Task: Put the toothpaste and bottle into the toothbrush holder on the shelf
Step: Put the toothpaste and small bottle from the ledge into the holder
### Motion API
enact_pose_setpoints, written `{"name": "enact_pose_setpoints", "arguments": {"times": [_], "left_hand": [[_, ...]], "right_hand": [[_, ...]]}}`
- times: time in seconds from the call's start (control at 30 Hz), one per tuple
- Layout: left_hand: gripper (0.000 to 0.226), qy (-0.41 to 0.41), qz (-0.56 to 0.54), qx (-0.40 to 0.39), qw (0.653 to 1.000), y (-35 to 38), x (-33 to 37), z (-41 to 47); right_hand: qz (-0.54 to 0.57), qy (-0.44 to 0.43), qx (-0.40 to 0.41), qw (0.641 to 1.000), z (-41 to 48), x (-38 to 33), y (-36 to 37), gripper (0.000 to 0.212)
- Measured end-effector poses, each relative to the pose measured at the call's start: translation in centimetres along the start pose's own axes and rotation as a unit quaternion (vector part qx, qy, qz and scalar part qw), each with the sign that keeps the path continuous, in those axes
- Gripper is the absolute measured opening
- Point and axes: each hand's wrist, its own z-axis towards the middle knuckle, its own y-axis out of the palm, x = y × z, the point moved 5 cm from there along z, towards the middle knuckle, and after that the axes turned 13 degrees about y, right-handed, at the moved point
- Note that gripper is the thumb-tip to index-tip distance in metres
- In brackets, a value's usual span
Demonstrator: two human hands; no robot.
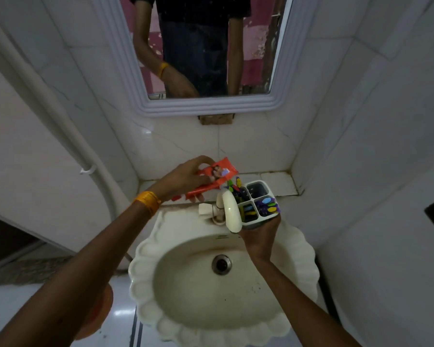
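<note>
My left hand (183, 180) grips an orange-red toothpaste tube (219, 172) and holds it tilted above the shelf, just left of the holder. The white toothbrush holder (259, 190) has four compartments; several coloured toothbrushes fill three, and the far right one looks empty. My right hand (259, 232) holds the holder from below, above the back of the sink. No bottle can be made out.
A cream tap (229, 209) stands right in front of the holder, partly hiding it. Below lies the scalloped white sink (145, 271). The tiled shelf (277, 182) runs along the back wall under a mirror (206, 46). A white pipe (68, 126) runs down the left wall.
</note>
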Motion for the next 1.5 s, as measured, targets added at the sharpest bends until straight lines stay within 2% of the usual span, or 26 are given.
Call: {"name": "enact_pose_setpoints", "arguments": {"times": [0.07,0.13,0.27,0.37,0.47,0.63,0.77,0.87,1.07,1.2,1.37,1.5], "left_hand": [[0.045,-0.012,0.052,-0.081,0.995,1.4,1.8,1.3],[0.042,-0.017,0.090,-0.125,0.988,2.9,3.3,2.4],[0.030,-0.023,0.185,-0.116,0.976,4.8,5.4,4.0],[0.039,-0.078,0.175,-0.158,0.969,6.4,5.5,4.7],[0.036,-0.130,0.130,-0.203,0.962,7.4,6.2,4.8],[0.027,-0.145,0.193,-0.245,0.939,7.4,7.4,5.5],[0.013,-0.140,0.169,-0.235,0.947,8.4,7.6,6.0],[0.024,-0.116,0.173,-0.212,0.955,8.7,7.5,6.3],[0.027,-0.038,0.248,-0.136,0.958,9.0,6.4,7.4],[0.040,0.023,0.342,-0.109,0.933,10.7,6.4,7.9],[0.034,0.055,0.395,-0.098,0.912,12.3,5.5,8.5],[0.025,0.067,0.339,-0.013,0.938,9.5,5.1,9.5]], "right_hand": [[-0.003,0.000,0.004,1.000,0.0,0.0,0.0,0.121],[-0.011,0.002,0.011,1.000,-0.1,0.0,0.0,0.122],[-0.057,0.004,0.035,0.998,0.1,0.5,0.0,0.129],[-0.070,0.003,0.038,0.997,0.6,0.8,-0.1,0.129],[-0.067,0.002,0.037,0.997,0.9,0.6,-0.2,0.128],[-0.064,0.009,0.042,0.997,0.6,0.3,-0.6,0.127],[-0.041,0.025,0.066,0.997,0.5,0.2,-0.9,0.127],[-0.047,0.033,0.079,0.995,0.2,-0.2,-1.1,0.128],[-0.079,0.017,0.086,0.993,-0.1,-1.0,-1.5,0.127],[-0.102,0.010,0.099,0.990,0.1,-1.3,-1.5,0.128],[-0.126,-0.002,0.090,0.988,0.0,-0.9,-1.5,0.126],[-0.099,0.012,0.074,0.992,0.2,-0.5,-1.7,0.127]]}}
